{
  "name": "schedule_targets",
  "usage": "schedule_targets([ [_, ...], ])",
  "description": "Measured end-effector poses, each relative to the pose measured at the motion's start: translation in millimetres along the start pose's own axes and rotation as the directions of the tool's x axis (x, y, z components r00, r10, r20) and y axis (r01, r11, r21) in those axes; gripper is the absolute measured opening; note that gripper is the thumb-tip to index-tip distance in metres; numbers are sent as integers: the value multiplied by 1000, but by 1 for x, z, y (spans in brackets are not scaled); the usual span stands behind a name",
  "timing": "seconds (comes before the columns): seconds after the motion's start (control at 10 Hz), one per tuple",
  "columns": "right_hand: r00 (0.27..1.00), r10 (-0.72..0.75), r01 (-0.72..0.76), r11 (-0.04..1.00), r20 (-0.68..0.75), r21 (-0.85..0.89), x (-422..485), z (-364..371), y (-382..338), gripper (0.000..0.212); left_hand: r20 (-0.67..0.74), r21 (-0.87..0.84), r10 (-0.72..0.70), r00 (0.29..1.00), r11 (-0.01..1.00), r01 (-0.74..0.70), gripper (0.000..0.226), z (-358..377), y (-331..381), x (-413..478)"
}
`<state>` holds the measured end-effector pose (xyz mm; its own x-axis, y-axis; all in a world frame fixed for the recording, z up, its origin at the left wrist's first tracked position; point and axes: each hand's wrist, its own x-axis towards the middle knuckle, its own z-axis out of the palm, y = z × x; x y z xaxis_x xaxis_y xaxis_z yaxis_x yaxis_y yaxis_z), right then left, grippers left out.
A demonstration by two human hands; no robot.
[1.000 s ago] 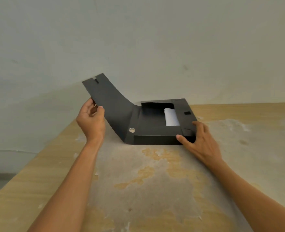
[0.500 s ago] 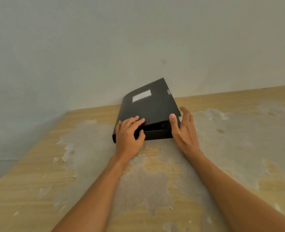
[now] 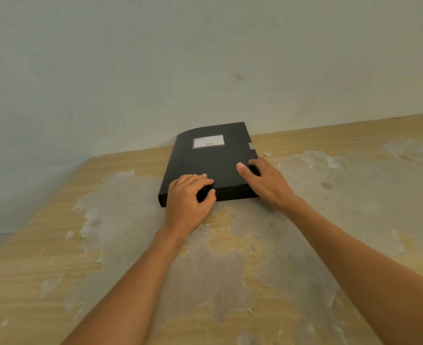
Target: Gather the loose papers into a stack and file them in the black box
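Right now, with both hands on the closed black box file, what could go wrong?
The lid of the black box file bows upward at its far left corner, so it may spring open once the left hand and right hand let go. The grey tab on its right edge sticks out and looks unfastened.

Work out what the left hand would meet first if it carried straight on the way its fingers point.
The black box: the left hand grips its near edge, so moving on would probably just push the box toward the wall behind.
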<state>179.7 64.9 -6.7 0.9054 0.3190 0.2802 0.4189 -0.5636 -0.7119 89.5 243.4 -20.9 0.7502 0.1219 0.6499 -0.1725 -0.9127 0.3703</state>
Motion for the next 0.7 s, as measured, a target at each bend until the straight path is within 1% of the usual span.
schedule_targets([
  [0.1,987,-13,40,985,159,-167,32,-11,3,58,-6,-19,4,1000,1000,-4,31,0,-2,1],
  [0.2,971,24,70,923,239,-378,63,-13,6,82,-16,-22,11,1000,1000,-11,33,3,-5,1],
  [0.3,962,71,68,873,262,-483,84,-8,8,84,-25,-9,12,1000,1000,-12,33,5,-7,2],
  [0.4,970,55,60,890,237,-452,90,-5,8,89,-26,-2,19,999,1000,-19,33,5,-6,3],
  [0.5,965,81,55,866,248,-497,91,0,8,84,-22,28,22,1000,999,-21,33,5,-4,1],
  [0.6,951,139,32,845,278,-534,91,-3,4,86,-23,54,42,999,998,-40,34,4,-3,2],
  [0.7,946,115,50,871,303,-489,81,-10,-3,83,18,79,34,999,996,-36,36,2,0,0],
])
